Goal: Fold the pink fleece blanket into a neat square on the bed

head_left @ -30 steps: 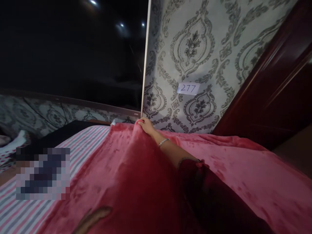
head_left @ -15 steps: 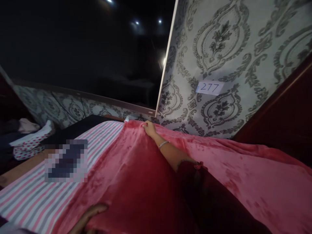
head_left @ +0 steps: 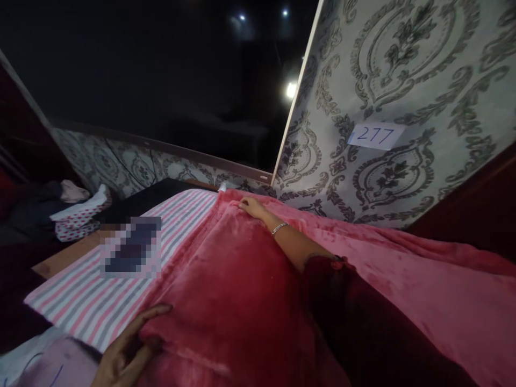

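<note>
Red blanket (head_left: pixel 234 269) was spread across the middle and right of the view, a darker layer lying folded over the paler pink part. Right hand (head_left: pixel 252 207), bracelet (head_left: pixel 279 228) on its wrist, pinched the folded layer near the blanket's far left corner, just below the large dark screen (head_left: pixel 161 70). Left hand (head_left: pixel 131 344) was at the near left corner, index finger along the top, thumb apart below it; whether it gripped the cloth was unclear. Striped cloth (head_left: pixel 181 215) lay flat directly left of the blanket, a pixelated dark patch (head_left: pixel 133 247) on it, contents unreadable. Dotted cloth (head_left: pixel 83 217) sat farther left. Paper label (head_left: pixel 377 135) reading "277" was on the patterned wall (head_left: pixel 342 80).
</note>
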`<state>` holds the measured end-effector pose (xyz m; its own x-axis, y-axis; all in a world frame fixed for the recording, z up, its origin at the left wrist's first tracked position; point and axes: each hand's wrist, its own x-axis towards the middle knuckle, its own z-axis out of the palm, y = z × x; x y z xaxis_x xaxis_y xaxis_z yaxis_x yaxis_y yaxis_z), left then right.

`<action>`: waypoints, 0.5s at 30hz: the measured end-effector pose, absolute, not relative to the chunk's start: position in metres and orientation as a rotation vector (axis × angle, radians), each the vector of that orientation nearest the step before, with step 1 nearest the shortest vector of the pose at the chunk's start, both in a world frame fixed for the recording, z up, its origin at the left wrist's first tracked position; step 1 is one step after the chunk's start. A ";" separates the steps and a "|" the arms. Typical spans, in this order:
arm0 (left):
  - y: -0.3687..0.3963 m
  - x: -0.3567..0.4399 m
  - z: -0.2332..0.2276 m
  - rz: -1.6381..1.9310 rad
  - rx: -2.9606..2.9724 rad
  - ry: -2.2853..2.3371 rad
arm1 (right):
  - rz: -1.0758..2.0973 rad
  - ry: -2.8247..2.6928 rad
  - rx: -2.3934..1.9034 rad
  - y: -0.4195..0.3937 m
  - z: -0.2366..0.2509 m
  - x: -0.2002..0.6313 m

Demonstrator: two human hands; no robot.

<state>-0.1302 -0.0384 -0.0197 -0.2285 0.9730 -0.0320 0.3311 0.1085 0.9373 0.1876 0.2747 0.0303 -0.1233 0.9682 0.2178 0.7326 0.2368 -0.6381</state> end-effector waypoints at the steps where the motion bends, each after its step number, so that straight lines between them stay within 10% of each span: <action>1: -0.039 -0.127 -0.013 1.134 1.285 1.651 | 0.501 -1.930 -1.561 0.271 0.032 0.200; 15: -0.025 -0.108 0.001 1.233 1.335 1.715 | 0.386 -1.684 -1.739 0.162 0.028 0.358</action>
